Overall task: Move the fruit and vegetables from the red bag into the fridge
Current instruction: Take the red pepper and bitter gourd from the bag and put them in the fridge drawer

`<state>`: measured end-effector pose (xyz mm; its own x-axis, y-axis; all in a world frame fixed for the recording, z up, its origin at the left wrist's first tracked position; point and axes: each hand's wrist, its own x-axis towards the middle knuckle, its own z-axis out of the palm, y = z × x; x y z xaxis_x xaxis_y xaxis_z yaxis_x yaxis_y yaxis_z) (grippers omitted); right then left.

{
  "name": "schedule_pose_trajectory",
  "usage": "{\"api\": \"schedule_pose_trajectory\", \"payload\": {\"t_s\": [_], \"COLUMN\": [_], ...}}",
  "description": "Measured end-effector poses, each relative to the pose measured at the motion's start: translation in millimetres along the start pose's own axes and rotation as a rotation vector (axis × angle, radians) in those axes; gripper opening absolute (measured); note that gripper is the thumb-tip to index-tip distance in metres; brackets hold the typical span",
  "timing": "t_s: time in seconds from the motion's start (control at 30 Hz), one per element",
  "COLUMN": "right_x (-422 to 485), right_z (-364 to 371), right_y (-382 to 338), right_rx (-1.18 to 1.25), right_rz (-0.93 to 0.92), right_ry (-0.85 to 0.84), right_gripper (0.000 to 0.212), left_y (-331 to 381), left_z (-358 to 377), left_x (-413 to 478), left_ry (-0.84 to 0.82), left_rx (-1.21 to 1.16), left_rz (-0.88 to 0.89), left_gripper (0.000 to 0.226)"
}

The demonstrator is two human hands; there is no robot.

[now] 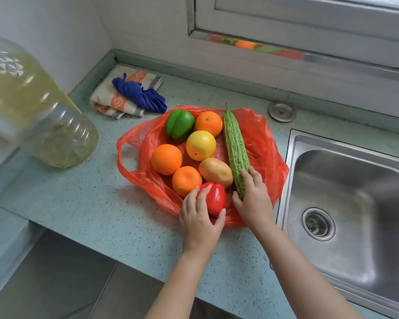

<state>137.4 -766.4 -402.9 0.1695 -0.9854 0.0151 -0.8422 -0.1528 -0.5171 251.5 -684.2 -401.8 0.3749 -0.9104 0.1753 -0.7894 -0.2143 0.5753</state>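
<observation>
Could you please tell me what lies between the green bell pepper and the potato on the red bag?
In the head view, a round yellow fruit sits between the green bell pepper and the potato, on the red bag.

Head-worn wide-angle view, looking steeply down, close over countertop [78, 203]

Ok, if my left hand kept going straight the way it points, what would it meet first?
The left hand grips the red pepper; just past that, probably the nearest orange.
</observation>
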Motion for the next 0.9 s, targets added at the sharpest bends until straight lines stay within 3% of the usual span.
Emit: {"api": "schedule_pose_trajectory", "payload": {"t_s": [0.3,0.7,0.9], "right_x": [0.4,5.0,5.4], "right_z": [1.3,-30.8,-59.1], "right_y": [-0.5,-11.2,-19.4], "right_rx": [0.161,0.329,0.352], "right_rz": [0.088,0.065,0.026], "right_ry": [0.036,0.155,0.238], "right_gripper": [0.061,0.056,0.055], "left_y": [-0.8,22.2,42.5], "left_z": [5.3,-18.5,-38.6], "left_x": [-2.7,21.7,46.6], "left_ry": [0.01,0.119,0.082], "left_rx": [0.028,-0.276,-0.389], "left_rz": [-0.044,-0.019,0.06], "left_gripper": [0.066,0.055,0.056]}}
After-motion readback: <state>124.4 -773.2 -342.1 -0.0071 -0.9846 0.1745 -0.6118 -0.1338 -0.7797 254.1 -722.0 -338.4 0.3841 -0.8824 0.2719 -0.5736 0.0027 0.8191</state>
